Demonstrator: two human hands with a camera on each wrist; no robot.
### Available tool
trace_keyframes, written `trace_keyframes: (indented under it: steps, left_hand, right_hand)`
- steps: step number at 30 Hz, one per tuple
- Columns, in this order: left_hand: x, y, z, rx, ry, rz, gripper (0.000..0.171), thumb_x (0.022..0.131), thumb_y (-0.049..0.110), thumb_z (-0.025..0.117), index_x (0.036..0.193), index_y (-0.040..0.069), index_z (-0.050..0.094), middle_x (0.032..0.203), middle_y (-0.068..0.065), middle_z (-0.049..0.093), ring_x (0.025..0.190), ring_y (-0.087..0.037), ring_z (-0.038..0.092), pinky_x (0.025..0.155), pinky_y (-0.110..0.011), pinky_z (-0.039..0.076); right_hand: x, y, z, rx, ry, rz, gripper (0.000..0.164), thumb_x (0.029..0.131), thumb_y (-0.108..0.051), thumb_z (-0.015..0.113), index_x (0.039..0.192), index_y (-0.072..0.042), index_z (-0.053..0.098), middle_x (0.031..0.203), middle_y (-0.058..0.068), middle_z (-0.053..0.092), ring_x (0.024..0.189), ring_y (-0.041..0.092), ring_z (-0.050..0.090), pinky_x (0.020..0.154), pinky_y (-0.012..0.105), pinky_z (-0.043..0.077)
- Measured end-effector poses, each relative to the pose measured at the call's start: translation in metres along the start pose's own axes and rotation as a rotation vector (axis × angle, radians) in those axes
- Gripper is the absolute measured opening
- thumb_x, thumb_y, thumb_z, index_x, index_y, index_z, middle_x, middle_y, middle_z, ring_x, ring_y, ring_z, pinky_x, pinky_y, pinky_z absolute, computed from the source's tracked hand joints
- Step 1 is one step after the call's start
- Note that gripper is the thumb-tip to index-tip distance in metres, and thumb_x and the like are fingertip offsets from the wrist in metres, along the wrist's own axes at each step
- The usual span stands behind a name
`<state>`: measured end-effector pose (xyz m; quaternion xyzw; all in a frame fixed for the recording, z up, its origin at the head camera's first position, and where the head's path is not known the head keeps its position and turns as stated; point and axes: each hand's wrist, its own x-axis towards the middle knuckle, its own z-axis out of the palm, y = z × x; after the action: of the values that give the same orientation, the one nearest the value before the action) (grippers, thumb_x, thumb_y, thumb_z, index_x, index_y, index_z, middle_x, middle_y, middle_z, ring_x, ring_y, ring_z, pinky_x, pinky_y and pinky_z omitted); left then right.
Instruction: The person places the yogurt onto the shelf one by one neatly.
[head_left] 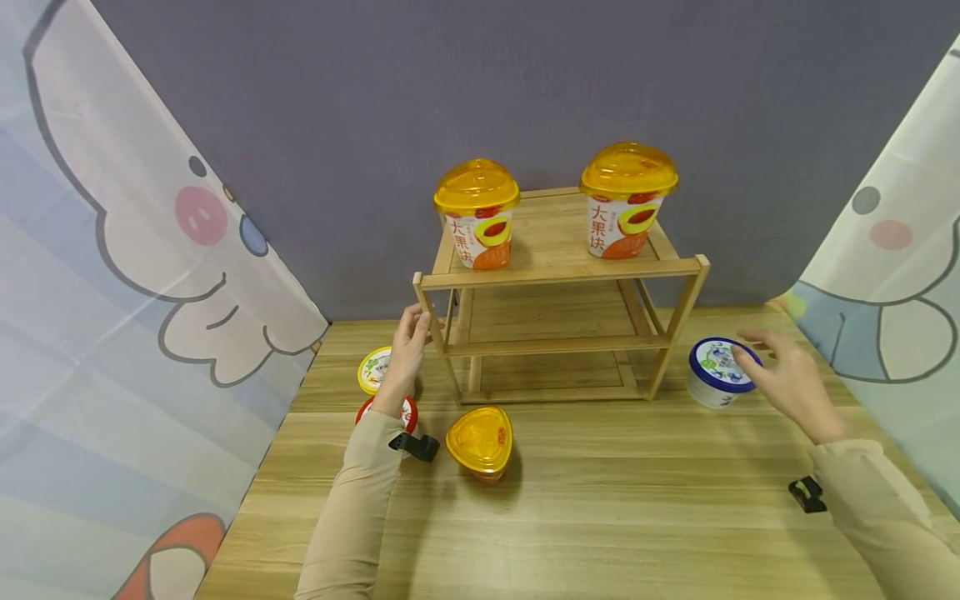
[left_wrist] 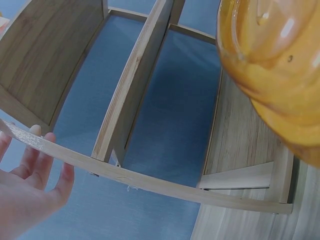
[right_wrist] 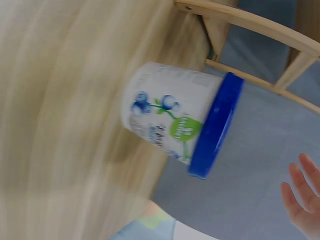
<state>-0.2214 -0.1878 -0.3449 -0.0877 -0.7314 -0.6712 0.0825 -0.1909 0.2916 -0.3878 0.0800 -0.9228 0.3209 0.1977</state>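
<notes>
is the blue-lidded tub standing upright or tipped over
Upright: the tub stands on the table, its blue lid on top.

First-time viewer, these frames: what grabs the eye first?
Probably the two white-and-orange cups with domed amber plastic lids, standing on top of the light wooden rack. A matching amber-lidded cup sits on the wood-grain table in front of it. Next, the round white tub with a blue lid, right of the rack, beside the person's right hand.

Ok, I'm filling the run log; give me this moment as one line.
left hand: at rack, left side; right hand: by blue tub, not gripping; rack top: two cups; table: third cup, yellow tub, red tub
</notes>
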Motion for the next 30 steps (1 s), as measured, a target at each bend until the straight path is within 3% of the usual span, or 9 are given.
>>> trace_keyframes:
  steps: [3, 13, 19, 24, 30]
  left_hand:
    - [0.0, 0.0, 0.0, 0.004, 0.002, 0.0, 0.029, 0.097, 0.017, 0.032, 0.119, -0.002, 0.037, 0.101, -0.009, 0.046, 0.109, -0.044, 0.039, 0.091, -0.046, 0.032]
    - [0.0, -0.001, 0.0, 0.007, 0.003, 0.007, 0.029, 0.097, 0.016, 0.032, 0.12, -0.003, 0.037, 0.101, -0.012, 0.046, 0.108, -0.043, 0.041, 0.089, -0.046, 0.033]
    - [0.0, -0.002, 0.0, 0.01, 0.005, 0.01, 0.029, 0.097, 0.015, 0.032, 0.12, -0.003, 0.038, 0.102, -0.012, 0.046, 0.106, -0.042, 0.042, 0.09, -0.045, 0.034]
    - [0.0, -0.003, -0.001, 0.013, 0.009, 0.005, 0.029, 0.097, 0.016, 0.032, 0.12, -0.003, 0.037, 0.102, -0.011, 0.046, 0.105, -0.038, 0.044, 0.09, -0.045, 0.034]
    - [0.0, -0.002, 0.0, 0.005, 0.008, 0.006, 0.029, 0.097, 0.016, 0.033, 0.12, -0.002, 0.038, 0.103, -0.012, 0.046, 0.108, -0.042, 0.041, 0.09, -0.045, 0.034]
  right_hand:
    - [-0.003, 0.008, 0.002, -0.002, -0.028, 0.025, 0.039, 0.088, -0.021, 0.052, 0.114, 0.008, 0.05, 0.108, 0.032, 0.048, 0.096, 0.046, 0.044, 0.072, 0.056, 0.033]
    - [-0.008, 0.029, 0.011, 0.018, -0.045, 0.007, 0.04, 0.085, -0.018, 0.055, 0.111, 0.012, 0.049, 0.107, 0.036, 0.044, 0.094, 0.049, 0.038, 0.072, 0.056, 0.028]
    - [-0.008, 0.042, 0.015, 0.02, -0.088, -0.02, 0.042, 0.082, -0.018, 0.058, 0.11, 0.012, 0.047, 0.108, 0.039, 0.041, 0.096, 0.057, 0.034, 0.075, 0.063, 0.025]
    - [-0.007, 0.052, 0.017, 0.002, -0.15, -0.007, 0.048, 0.08, -0.021, 0.062, 0.111, 0.013, 0.046, 0.112, 0.037, 0.039, 0.1, 0.058, 0.032, 0.077, 0.065, 0.025]
    - [-0.002, 0.06, 0.02, -0.015, -0.23, 0.035, 0.059, 0.079, -0.028, 0.065, 0.116, 0.012, 0.044, 0.117, 0.039, 0.035, 0.104, 0.058, 0.029, 0.078, 0.066, 0.025]
